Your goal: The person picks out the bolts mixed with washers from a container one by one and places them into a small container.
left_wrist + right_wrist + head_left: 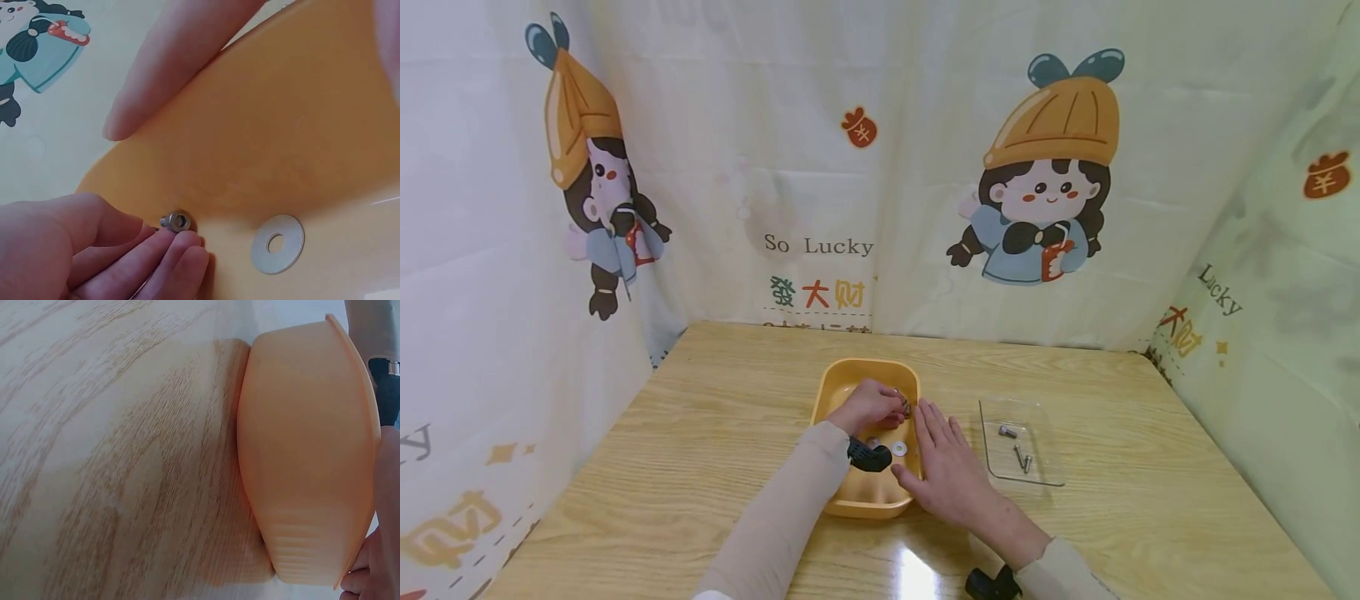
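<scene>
My left hand (871, 407) reaches inside an orange plastic bin (871, 507), its fingers curled at the bin's far right corner. In the left wrist view, my thumb and fingertips gather around a small socket-head screw (180, 221) against the bin wall; what the palm covers is hidden. A flat washer (278, 244) lies on the bin floor beside those fingers. My right hand (951, 467) has straight fingers resting along the bin's right rim, with the thumb over the near part. The right wrist view shows the bin's outer side (306, 444) and some fingers at its rim.
To the right of the bin, a clear shallow tray (1050, 481) holds several metal bolts (1027, 463). The wooden table (715, 417) meets printed curtains (917, 275) at the back and sides. A black wrist strap (870, 456) on the left arm hangs over the bin.
</scene>
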Tool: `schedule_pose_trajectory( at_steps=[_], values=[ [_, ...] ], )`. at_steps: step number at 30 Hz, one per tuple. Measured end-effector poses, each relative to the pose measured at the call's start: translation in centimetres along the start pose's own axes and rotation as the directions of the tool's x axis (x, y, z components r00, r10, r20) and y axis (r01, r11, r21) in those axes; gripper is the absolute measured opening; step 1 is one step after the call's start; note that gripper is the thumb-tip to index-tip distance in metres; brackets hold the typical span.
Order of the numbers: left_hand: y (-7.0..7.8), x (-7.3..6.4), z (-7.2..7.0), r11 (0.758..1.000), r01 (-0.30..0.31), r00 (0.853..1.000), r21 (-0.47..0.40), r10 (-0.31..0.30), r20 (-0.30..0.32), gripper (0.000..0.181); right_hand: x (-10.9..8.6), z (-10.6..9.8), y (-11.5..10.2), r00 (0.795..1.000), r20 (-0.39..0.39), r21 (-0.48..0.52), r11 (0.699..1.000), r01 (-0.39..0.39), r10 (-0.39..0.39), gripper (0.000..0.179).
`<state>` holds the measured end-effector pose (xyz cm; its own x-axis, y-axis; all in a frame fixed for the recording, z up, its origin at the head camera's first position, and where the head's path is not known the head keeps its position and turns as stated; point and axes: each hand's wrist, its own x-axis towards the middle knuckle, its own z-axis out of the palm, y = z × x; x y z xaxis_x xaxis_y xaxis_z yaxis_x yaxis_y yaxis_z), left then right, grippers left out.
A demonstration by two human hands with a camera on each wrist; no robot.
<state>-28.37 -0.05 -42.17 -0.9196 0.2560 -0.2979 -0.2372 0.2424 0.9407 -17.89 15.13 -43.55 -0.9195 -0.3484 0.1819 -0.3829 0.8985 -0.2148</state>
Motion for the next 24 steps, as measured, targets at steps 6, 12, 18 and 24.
schedule_pose_trajectory(
  at_steps=[6,12,18,24],
  values=[
    [-0.14,-0.22,-0.18,0.999,0.023,0.998,-0.022,-0.022,0.059,0.024,-0.01,0.06,0.03,1.000,0.001,0.002,1.000,-0.004,0.004,0.087],
    [-0.11,-0.26,-0.11,0.999,0.037,0.997,-0.032,-0.035,0.062,0.023,-0.08,-0.05,0.00,1.000,0.003,0.000,1.000,0.001,-0.001,0.087],
    [-0.21,-0.33,0.08,0.997,0.045,0.998,-0.058,-0.042,0.052,0.022,-0.11,-0.12,0.05,1.000,0.002,-0.005,1.000,-0.002,0.002,0.087],
    [-0.26,-0.36,0.17,0.995,0.083,0.996,-0.061,-0.080,0.046,0.021,-0.06,-0.13,0.05,1.000,0.004,-0.004,1.000,0.001,-0.001,0.087]
  ],
)
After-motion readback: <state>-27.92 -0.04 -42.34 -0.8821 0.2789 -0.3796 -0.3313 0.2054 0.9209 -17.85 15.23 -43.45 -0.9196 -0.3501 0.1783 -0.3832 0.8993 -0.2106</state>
